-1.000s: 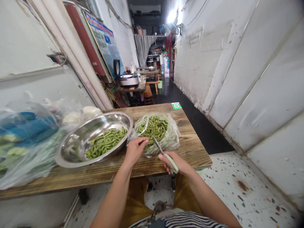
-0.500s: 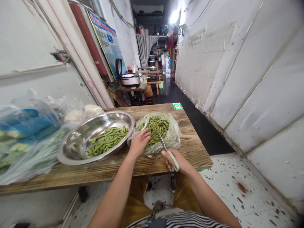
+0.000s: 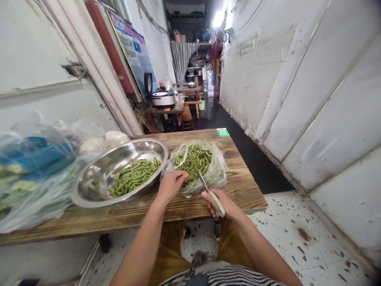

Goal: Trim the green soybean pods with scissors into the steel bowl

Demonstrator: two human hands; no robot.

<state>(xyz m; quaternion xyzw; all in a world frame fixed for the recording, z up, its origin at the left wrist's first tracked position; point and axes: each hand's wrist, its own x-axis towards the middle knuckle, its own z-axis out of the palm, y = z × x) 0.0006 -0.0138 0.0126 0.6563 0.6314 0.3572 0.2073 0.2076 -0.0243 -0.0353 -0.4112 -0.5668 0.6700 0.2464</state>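
Note:
Green edamame pods fill an open clear plastic bag on the wooden table. My right hand is closed round the pale green handles of a pair of scissors, whose closed-looking blades point at the pods. At the bag's near left edge is my left hand, thumb and fingers pinched together; whatever is between them, if anything, is too small to make out. To the left stands a wide steel basin with more edamame pods lying in it.
Plastic bags of vegetables crowd the table's left end. A green QR-code card lies at the far right corner of the wooden table. Beyond, a rice cooker with its lid up sits on another table. A white wall runs along the right.
My left hand has drawn back toward me and slightly left, and its spread fingers have come together in a pinch. The scissors have shifted only slightly in my right hand.

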